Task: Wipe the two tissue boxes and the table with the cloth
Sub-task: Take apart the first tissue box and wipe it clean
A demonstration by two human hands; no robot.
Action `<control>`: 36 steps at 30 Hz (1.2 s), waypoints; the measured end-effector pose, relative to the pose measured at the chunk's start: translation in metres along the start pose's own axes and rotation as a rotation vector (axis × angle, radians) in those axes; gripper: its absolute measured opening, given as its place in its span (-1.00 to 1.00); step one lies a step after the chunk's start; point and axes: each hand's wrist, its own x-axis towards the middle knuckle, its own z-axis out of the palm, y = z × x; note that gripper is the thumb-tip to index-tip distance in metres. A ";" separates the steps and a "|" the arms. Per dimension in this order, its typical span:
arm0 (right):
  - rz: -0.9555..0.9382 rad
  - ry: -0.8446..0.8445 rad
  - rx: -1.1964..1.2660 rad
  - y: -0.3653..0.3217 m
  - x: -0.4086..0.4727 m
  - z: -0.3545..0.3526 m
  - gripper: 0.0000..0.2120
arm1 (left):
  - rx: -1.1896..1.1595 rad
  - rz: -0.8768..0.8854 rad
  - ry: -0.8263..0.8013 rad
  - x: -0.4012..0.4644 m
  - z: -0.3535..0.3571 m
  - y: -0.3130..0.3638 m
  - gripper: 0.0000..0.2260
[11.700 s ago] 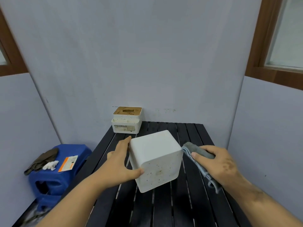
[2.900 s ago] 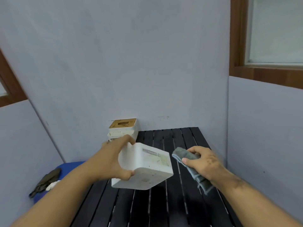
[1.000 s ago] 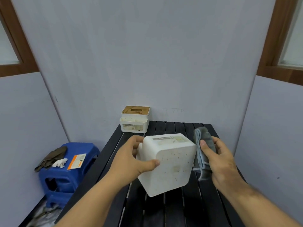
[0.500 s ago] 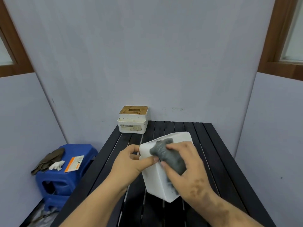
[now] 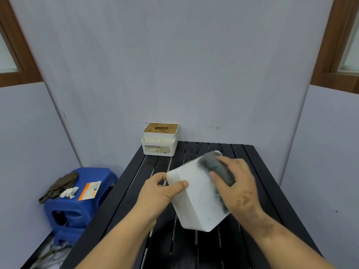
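Head view: I've got a blue stool point(image 5: 81, 197) down on the left beside the tabletop point(image 5: 252, 171), with a dark rag point(image 5: 60, 184), a white crumpled scrap point(image 5: 69, 192) and an orange card point(image 5: 89, 190) lying on its seat. Grey walls point(image 5: 174, 65) close in on three sides, brown window frames at both upper corners. Nothing blocks my sight of the near box except my own right hand.

My left hand point(image 5: 157, 193) comes in from below, thumb across the upper face of the white box point(image 5: 196, 199), fingers curled round its left edge, so that grip is clamped on the box. The box is tilted, lifted off the slats. My right hand point(image 5: 237, 187) lies over its right side, fingers curled round the grey cloth point(image 5: 215, 166) and pressing it against the box's far corner; the cloth there is blurred.

The second box point(image 5: 160, 141) stands upright at the back left corner of the tabletop, against the wall, well apart from my hands. It has a brown lid with a slot; I cannot tell what is inside either box.
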 end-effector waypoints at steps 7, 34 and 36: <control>-0.250 -0.103 -0.217 0.004 -0.028 0.028 -0.67 | 0.004 0.004 -0.001 0.003 -0.004 0.000 -0.76; 0.042 0.018 -0.348 0.028 0.005 -0.005 -0.57 | -0.026 -0.010 -0.069 0.008 -0.013 -0.008 -0.78; -0.025 -0.020 -0.397 0.023 -0.008 0.000 -0.55 | -0.010 -0.012 -0.065 0.008 -0.014 -0.009 -0.76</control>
